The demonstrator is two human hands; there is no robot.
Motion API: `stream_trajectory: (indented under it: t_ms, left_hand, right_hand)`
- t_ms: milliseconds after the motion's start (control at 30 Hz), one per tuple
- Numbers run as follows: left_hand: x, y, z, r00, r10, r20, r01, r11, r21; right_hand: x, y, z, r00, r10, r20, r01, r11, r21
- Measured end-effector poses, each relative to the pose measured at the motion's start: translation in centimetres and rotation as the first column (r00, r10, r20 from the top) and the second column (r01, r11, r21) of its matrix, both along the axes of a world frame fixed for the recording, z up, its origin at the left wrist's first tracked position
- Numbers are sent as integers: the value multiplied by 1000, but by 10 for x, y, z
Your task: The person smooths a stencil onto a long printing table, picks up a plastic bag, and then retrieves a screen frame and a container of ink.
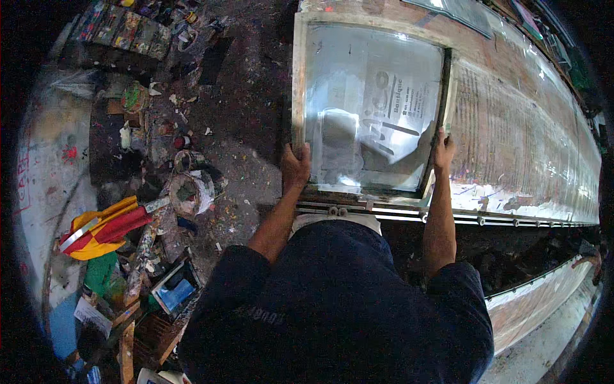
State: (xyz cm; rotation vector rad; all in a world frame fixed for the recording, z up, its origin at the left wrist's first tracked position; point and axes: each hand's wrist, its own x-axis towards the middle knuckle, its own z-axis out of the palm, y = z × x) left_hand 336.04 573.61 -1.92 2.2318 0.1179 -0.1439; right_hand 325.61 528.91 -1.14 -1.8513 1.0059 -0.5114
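A screen-printing frame (298, 96) with a pale wooden border lies at the near left end of the long table. Its grey mesh (339, 70) carries a stencil of lettering, and light patches and a shadow fall across it. On the frame's left side, near its lower corner, my left hand (296, 168) is closed around the wood. Opposite, my right hand (443, 152) grips the right side of the border, thumb up along its edge. Under the frame, the surface is mostly hidden.
The long, stained printing table (524, 128) stretches to the right, with a metal rail (403, 211) along its near edge. Left on the paint-spotted floor stand a dirty bucket (192, 194), a red and yellow folded fabric item (105, 227) and a small frame with a blue panel (176, 294).
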Motion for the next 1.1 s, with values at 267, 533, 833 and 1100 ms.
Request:
stream_trajectory:
  t_ms: [267,533,833,1100]
  left_hand:
    - [12,4,-9,989,-121,-87,133,980,148]
    - [19,50,-5,904,-426,17,426,904,28]
    - [56,210,-30,857,-445,-258,193,743,-641]
    - [115,317,27,880,-191,-435,-427,88,-900]
  right_hand:
    - [-4,-11,-35,999,31,-25,-31,999,21]
    - [-58,21,-62,865,-257,-430,124,941,-314]
    - [50,329,32,976,151,-158,-195,930,-312]
    - [217,691,114,371,921,119,-923,380,-64]
